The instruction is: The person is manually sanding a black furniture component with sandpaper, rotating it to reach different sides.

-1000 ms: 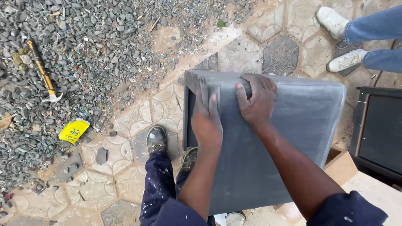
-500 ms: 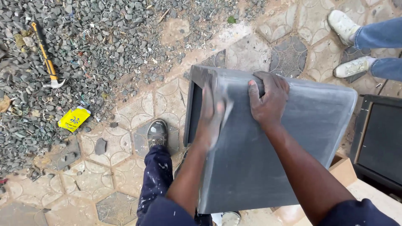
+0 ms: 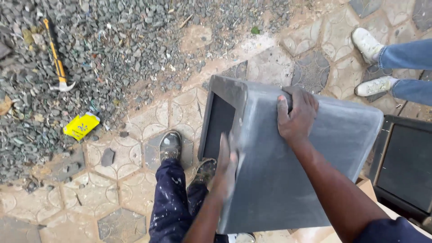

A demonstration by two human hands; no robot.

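patterned paving underfoot, gravel beyond; the grey box (image 3: 288,171) has tipped so its open side now shows. the left hand (image 3: 226,167) has slid down from the top to the near edge, fingers flat and together, while the right hand (image 3: 296,114) stays clamped over the top edge

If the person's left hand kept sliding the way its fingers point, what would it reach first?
The left hand lies flat on the grey painted box, fingers pointing up along its front edge. It would probably meet the box's upper corner beside the dark opening first, though depth is hard to judge.
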